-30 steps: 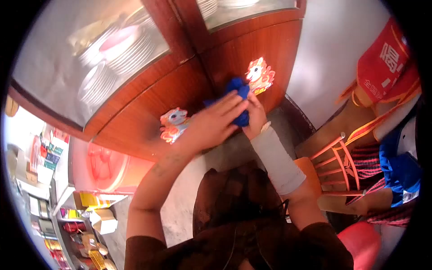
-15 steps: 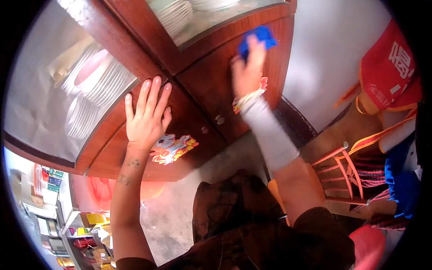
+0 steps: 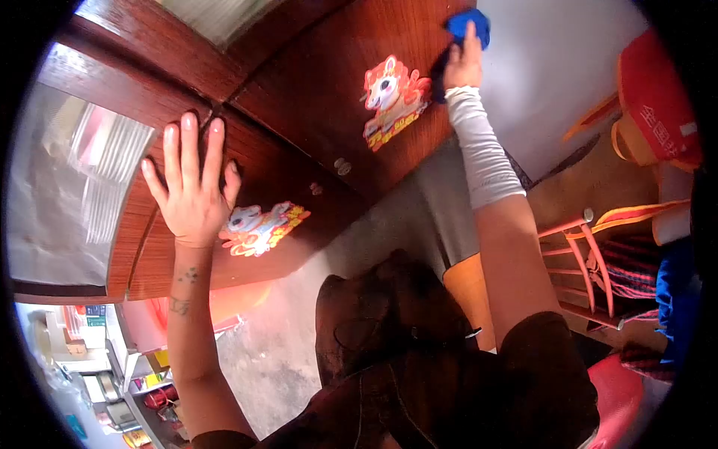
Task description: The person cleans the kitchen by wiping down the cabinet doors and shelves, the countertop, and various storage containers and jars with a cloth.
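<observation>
Evidently, in the head view, the right hand (image 3: 465, 69) grips a blue cloth (image 3: 482, 28) at the right edge of the cabinet (image 3: 314, 82), while the splayed left hand (image 3: 191, 200) grasps nothing, and the cloth looks light, soft, best held bunched

You wear a dark short-sleeved top (image 3: 441, 396); white wrinkled sleeve (image 3: 486, 153), right forearm (image 3: 510, 243); small dark markings (image 3: 179, 305), left forearm (image 3: 192, 340).

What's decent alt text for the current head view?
A person's right hand has a bright blue cloth under its fingers at the right edge of a glossy reddish-brown wooden cabinet. The left hand lies spread against its front, which bears two colourful cartoon-horse stickers.
</observation>
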### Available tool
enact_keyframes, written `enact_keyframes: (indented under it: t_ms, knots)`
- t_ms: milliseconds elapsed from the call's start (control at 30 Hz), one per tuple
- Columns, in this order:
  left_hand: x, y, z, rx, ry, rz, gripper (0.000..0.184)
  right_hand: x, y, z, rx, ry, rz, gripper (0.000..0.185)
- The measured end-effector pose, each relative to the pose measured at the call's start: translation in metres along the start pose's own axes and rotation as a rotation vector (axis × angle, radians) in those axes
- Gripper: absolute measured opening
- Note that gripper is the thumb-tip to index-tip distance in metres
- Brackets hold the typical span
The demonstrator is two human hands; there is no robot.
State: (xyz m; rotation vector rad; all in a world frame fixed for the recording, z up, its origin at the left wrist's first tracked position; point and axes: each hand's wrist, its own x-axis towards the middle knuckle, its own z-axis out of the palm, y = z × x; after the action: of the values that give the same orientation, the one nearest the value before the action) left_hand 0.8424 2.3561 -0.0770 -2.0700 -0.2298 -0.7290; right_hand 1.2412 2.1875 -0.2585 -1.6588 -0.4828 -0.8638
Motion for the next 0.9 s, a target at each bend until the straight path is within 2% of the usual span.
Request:
enact_keyframes:
  t_ms: [33,67,100,133,167,200,233,267,333,400,467,533,567,633,700,767,800,833,900]
  knots:
    - [0.0,0.001,0.002,0.013,0.007,-0.001,0.054,-0.016,0.026,-0.001,0.01,-0.065,0.142,0.066]
    - [0.0,0.002,0.003,0.026,0.001,-0.034,0.051,-0.04,0.069,0.009,0.034,-0.082,0.161,0.07]
    - [0.0,0.002,0.003,0.053,-0.014,-0.035,0.05,-0.075,0.101,0.018,-0.035,-0.155,0.287,0.076]
    - [0.0,0.002,0.004,0.059,-0.005,-0.041,0.049,-0.131,0.17,0.05,0.145,-0.137,0.316,0.082]
    - [0.0,0.002,0.005,0.064,-0.003,-0.044,0.049,-0.163,0.132,0.034,0.545,-0.159,0.587,0.086]
    - [0.0,0.003,0.003,0.092,-0.017,-0.045,0.048,-0.265,0.176,0.088,0.624,0.023,0.777,0.061]
    - [0.001,0.003,0.002,0.091,-0.003,-0.048,0.048,-0.359,0.216,0.137,0.71,0.247,0.939,0.048]
    - [-0.002,0.004,0.004,0.093,-0.002,-0.052,0.048,-0.388,0.173,0.111,0.537,-0.076,1.18,0.044]
    - [-0.002,0.003,0.004,0.114,-0.001,-0.041,0.049,-0.423,0.093,0.085,0.314,-0.506,1.482,0.037]
    - [0.0,0.004,0.005,0.116,0.002,-0.036,0.049,-0.412,0.038,0.068,0.297,-0.689,1.63,0.031]
    - [-0.001,0.002,0.0,0.115,-0.024,-0.05,0.05,-0.368,-0.015,0.047,0.336,-0.767,1.611,0.027]
    - [0.001,0.004,-0.001,0.103,-0.016,-0.048,0.05,-0.301,-0.064,0.017,0.384,-0.784,1.439,0.025]
    - [0.002,0.004,-0.002,0.092,-0.016,-0.038,0.05,-0.273,-0.085,0.003,0.405,-0.781,1.288,0.026]
    - [0.004,0.004,-0.004,0.064,-0.023,-0.042,0.051,-0.242,-0.102,-0.011,0.447,-0.692,0.71,0.035]
    - [0.004,0.006,-0.004,0.024,0.031,-0.03,0.052,-0.213,-0.118,-0.017,0.44,-0.698,0.684,0.037]
    - [0.005,-0.004,-0.024,-0.008,-0.128,0.032,0.05,-0.222,-0.124,-0.022,0.434,-0.715,0.653,0.04]
    - [0.005,0.002,-0.008,-0.087,0.065,0.011,0.057,-0.24,-0.113,-0.021,0.385,-0.738,0.655,0.045]
    - [0.007,0.002,-0.008,-0.079,0.122,0.034,0.056,-0.264,-0.104,-0.015,0.34,-0.771,0.65,0.054]
    - [0.005,0.002,-0.008,-0.115,0.091,0.018,0.056,-0.341,-0.06,0.013,0.246,-0.758,0.608,0.051]
